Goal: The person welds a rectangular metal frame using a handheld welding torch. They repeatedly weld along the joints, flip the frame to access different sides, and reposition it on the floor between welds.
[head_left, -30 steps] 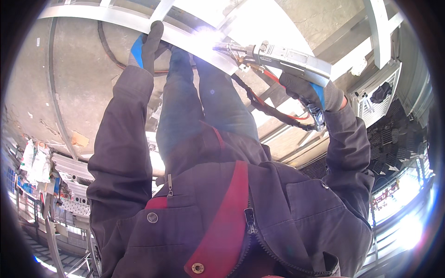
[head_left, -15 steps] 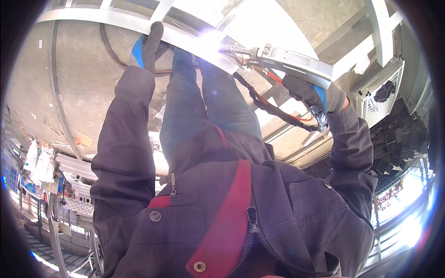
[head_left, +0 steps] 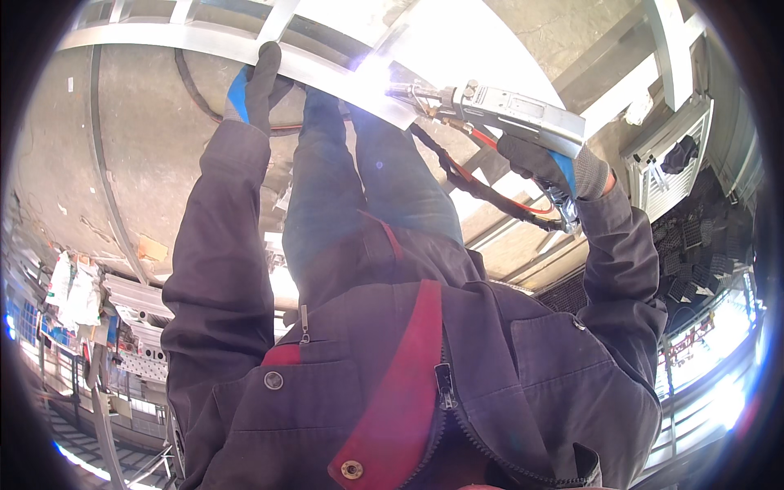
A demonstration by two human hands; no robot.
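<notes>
A handheld welding gun (head_left: 523, 113) is in my right hand (head_left: 543, 163), whose dark, blue-edged glove is closed round its handle. The nozzle points left at a pale metal frame (head_left: 318, 72), where a white glare (head_left: 374, 73) hides the tip and the contact spot. On the frame's near rail, left of the glare, rests my left hand (head_left: 261, 86), also gloved, its fingers closed over the edge by a crossbar (head_left: 278, 20). A dark cable with a red-orange hose (head_left: 490, 196) runs from below the gun toward my legs.
Another metal frame (head_left: 671, 57) stands at the upper right, beside a white slatted panel (head_left: 674, 175). Stacked dark parts (head_left: 694, 261) lie further right. A black cable (head_left: 192, 82) crosses the concrete floor on the left. White cloths (head_left: 77, 286) hang at the far left.
My left hand and the frame's near rail have shifted slightly left in the picture. The welding gun and my right hand have hardly moved, and the glare is still there.
</notes>
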